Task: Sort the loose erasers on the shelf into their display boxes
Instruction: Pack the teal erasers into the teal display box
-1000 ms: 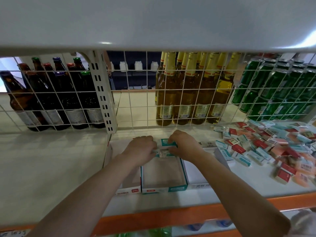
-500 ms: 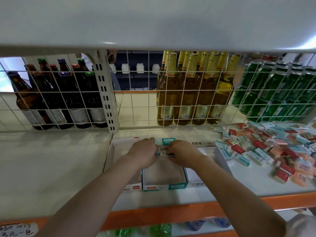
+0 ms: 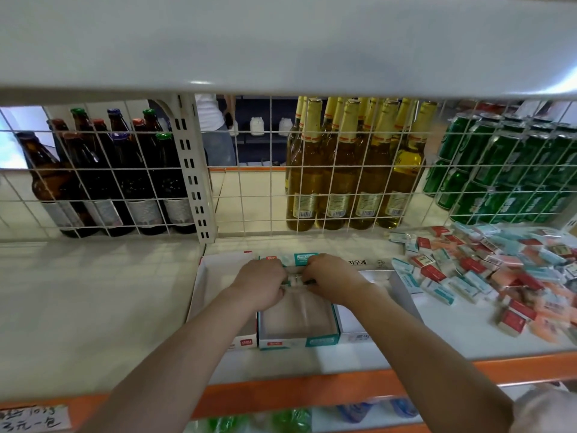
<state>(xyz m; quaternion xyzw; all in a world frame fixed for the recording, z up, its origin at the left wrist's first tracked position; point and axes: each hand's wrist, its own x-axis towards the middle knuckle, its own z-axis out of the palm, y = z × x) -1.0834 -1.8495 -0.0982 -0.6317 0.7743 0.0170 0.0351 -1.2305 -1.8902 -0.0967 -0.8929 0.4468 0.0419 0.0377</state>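
teal-trimmed display box (image 3: pixel 298 335) sits open at 6 o'clock, loose erasers (image 3: pixel 487 270) in red, teal, pink heaped at 3 o'clock

Glossy glass bottles (image 3: pixel 340 170) stand behind a painted metal wire grid (image 3: pixel 256 195); the display box (image 3: pixel 298 323) looks like smooth cardboard.

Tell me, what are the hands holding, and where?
Both hands, left and right, pinch small white erasers between them, one hand at each end, over the back of the teal display box. How many cannot be told.
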